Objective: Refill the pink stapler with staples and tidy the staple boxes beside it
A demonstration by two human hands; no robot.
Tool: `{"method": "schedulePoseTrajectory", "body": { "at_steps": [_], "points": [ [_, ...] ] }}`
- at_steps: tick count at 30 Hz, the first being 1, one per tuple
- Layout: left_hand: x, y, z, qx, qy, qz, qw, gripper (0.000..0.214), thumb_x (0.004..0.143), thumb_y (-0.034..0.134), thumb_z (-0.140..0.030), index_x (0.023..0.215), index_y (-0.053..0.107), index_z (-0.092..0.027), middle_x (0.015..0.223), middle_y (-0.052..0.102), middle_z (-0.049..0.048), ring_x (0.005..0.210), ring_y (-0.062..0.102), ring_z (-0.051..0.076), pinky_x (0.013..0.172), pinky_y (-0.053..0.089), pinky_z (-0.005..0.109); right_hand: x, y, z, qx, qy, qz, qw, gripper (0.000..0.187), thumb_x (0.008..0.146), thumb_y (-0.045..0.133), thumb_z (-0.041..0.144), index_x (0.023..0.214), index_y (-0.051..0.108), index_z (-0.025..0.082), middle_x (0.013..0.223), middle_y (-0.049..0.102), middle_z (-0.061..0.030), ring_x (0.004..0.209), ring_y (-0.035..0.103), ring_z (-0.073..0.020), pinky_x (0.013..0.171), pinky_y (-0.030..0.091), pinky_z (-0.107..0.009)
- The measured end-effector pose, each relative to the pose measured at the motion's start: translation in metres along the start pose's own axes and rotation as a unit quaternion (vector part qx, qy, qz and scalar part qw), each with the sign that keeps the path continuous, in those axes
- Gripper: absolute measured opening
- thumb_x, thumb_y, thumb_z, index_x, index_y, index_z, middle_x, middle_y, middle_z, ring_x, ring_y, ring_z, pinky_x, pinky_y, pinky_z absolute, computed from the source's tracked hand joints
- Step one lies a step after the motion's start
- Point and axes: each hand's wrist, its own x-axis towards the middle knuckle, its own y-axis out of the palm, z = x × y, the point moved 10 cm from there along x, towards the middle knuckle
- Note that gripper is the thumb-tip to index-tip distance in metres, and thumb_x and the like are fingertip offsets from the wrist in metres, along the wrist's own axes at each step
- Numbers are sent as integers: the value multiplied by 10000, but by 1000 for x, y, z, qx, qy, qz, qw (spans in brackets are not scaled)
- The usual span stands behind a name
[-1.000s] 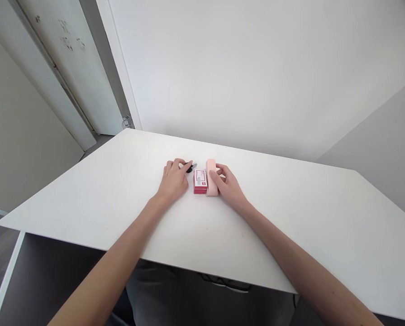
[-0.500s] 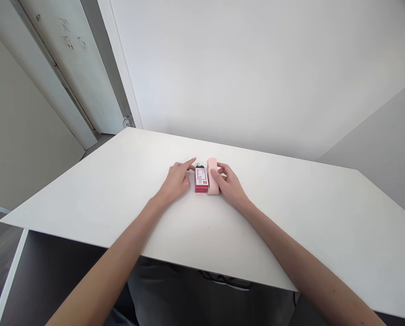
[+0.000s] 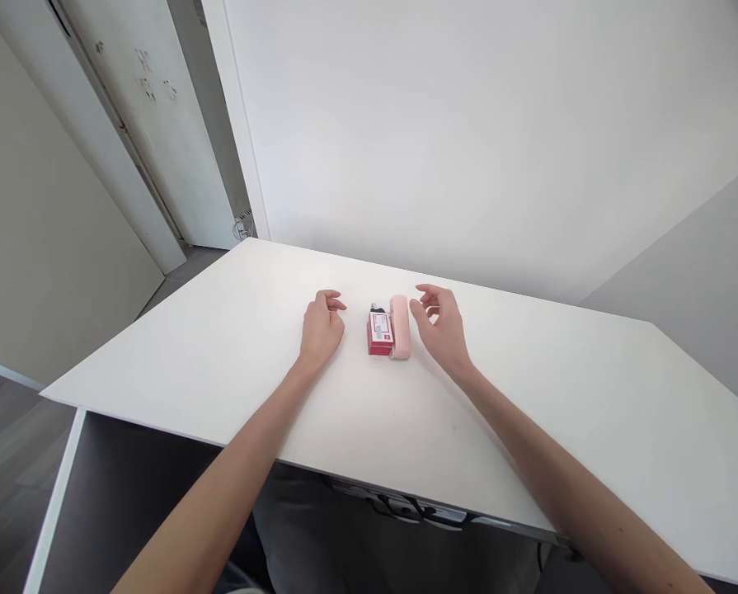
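Observation:
A pink oblong case [image 3: 400, 327] lies on the white table [image 3: 232, 346], with a red and white box [image 3: 380, 332] pressed against its left side. A small black object [image 3: 377, 308] peeks out just behind the box. My left hand [image 3: 322, 326] rests on the table left of the box, fingers loosely curled and holding nothing. My right hand [image 3: 441, 323] hovers just right of the pink case, fingers apart, touching nothing.
A white wall rises behind the table. A door and its frame [image 3: 158, 140] stand at the far left. Cables [image 3: 406, 505] hang under the table's near edge. Dark floor shows at the lower left.
My right hand has let go of the pink case and lifted away to the right. My left hand has drawn back from the black object, its pointing finger now curled in.

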Motion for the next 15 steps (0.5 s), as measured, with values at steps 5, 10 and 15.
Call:
{"method": "schedulePoseTrajectory", "body": {
  "at_steps": [5,10,15],
  "points": [
    [-2,-12,6,-39,-13,-58,997,411,801,449,-15,1134,551,-232,1111,709,81,1139,660,250,1047,508,453,5,32,61,-127,-131,119,976,279,1030,524,318,1270,641,236,1358,626,-127,1263,602,-278,1089,482,-458],
    [-3,-18,9,-63,-10,-83,994,365,812,456,-32,1107,539,-231,1106,690,80,1120,653,234,1046,511,432,-12,109,81,-362,-226,293,856,407,1085,443,314,1364,658,112,1485,617,-205,1496,437,-349,1246,315,-508],
    [-3,-21,12,-59,-19,-89,994,347,823,460,-31,1103,532,-223,1103,688,87,1101,653,232,1013,520,420,-7,160,51,-536,-147,389,735,446,1028,463,206,1387,661,30,1560,567,-256,1635,227,-380,1307,132,-567]
  ]
}}
